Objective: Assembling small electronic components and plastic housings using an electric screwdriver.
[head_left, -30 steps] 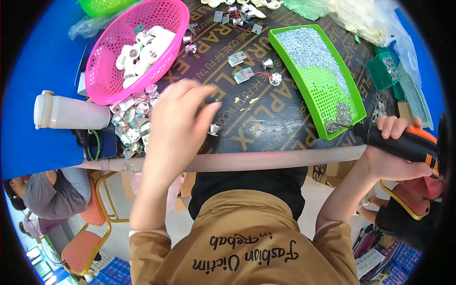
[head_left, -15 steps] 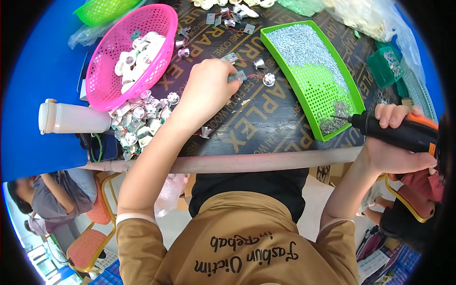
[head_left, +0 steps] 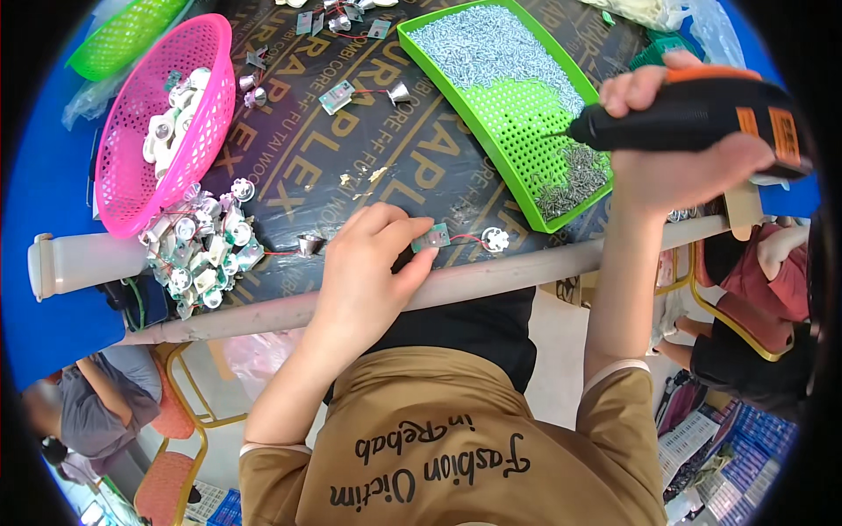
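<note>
My left hand (head_left: 368, 267) is near the table's front edge, pinching a small green circuit board (head_left: 436, 237) between thumb and fingers. Red wires run from the board to a clear round LED piece (head_left: 495, 239) on its right. Raised at the right, my right hand (head_left: 658, 167) is wrapped round a black and orange electric screwdriver (head_left: 684, 123). Its thin bit points left, over the green perforated tray (head_left: 513, 171). That tray holds many silvery screws (head_left: 500, 53) at its far end and a darker heap of small metal parts (head_left: 574, 180) at its near end.
A pink basket (head_left: 118, 167) with white parts stands at the left. Beside it lie a pile of wired LED boards (head_left: 206, 245) and a whitish bottle (head_left: 88, 263). Another wired board (head_left: 337, 96) lies mid-table. A padded bar (head_left: 474, 279) edges the table; other people sit behind.
My left hand has drawn the circuit board and its LED piece toward the table's front edge. My right hand has lifted the screwdriver farther over the table. The view has shifted.
</note>
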### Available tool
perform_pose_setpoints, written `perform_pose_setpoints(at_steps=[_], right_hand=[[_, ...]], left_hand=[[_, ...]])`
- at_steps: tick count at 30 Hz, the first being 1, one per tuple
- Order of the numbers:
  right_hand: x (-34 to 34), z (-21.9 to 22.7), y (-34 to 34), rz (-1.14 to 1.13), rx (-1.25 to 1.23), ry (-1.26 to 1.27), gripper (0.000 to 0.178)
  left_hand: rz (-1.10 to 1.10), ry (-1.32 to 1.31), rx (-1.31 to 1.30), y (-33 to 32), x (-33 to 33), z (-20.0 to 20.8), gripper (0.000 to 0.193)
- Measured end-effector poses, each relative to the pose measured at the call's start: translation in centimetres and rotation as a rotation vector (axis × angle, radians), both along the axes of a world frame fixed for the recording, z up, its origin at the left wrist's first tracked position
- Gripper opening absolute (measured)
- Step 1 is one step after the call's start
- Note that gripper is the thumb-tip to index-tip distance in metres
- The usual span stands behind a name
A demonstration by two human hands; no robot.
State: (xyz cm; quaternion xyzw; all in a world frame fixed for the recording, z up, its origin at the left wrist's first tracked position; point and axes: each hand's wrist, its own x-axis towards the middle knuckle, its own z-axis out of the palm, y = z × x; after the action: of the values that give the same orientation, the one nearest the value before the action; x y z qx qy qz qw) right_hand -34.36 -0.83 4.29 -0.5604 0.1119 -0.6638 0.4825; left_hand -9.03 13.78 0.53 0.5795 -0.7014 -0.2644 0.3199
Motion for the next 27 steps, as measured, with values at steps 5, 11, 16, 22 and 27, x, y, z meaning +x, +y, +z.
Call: perform_pose_setpoints(at_steps=[5, 11, 16, 22, 27], right_hand=[[1.0, -0.7, -2.6, -0.031, 0.007, 0.047, 0.099], [1.3, -1.0, -3.3, -0.075, -0.019, 0.105, 0.096], [7.5, 2.2, 1.1, -0.555, -0.028, 0.098, 0.048], [6.4, 1.2, 0.0, -0.206, 0.227, -0.229, 0.059], [-1.0, 0.6, -4.0, 0.201, 0.067, 0.113, 0.101]], left_hand=[[0.041, 0.081, 0.007, 0.1, -0.3, -0.6, 0.025], [0.030, 0.101, 0.005, 0.0, -0.1, -0.8, 0.024], [0.032, 0.100, 0.004, 0.0, -0.1, -0.9, 0.022], [0.052, 0.106, -0.011, 0.1, 0.2, -1.1, 0.021], [0.002, 0.108, -0.075, -0.4, -0.1, -1.5, 0.024]])
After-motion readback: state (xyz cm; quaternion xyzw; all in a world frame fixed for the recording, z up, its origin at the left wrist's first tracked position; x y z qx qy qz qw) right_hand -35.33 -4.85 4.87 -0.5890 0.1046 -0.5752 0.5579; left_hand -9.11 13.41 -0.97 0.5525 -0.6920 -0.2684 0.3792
